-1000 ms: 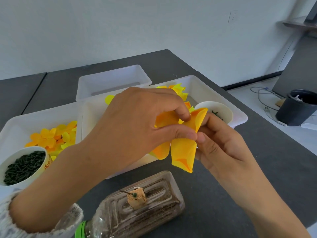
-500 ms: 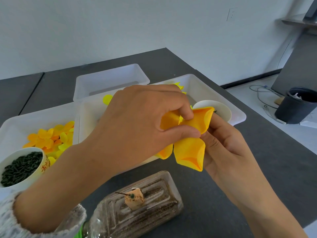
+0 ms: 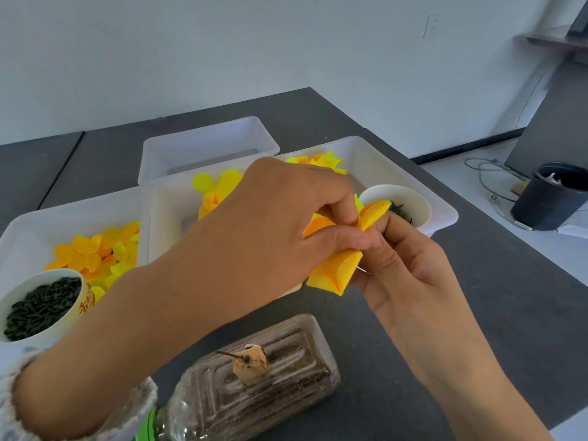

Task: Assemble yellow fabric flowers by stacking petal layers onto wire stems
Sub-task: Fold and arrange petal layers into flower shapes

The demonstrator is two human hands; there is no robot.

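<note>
Dark grey table (image 3: 477, 313) with white trays (image 3: 206, 148), plastic bottle (image 3: 254, 377).

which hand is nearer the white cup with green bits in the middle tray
Right. The right hand has its fingertips just in front of the white cup; the left hand pinches the yellow petals farther to the cup's left.

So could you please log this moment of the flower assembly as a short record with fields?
left hand: pinches the yellow petal layer from above
right hand: grips from below, at the thin wire stem
petal trays: left tray and middle tray hold loose yellow petals
far tray: contents not visible
bowl: dark green pieces
front: bottle lying on its side
surface: dark table
</note>
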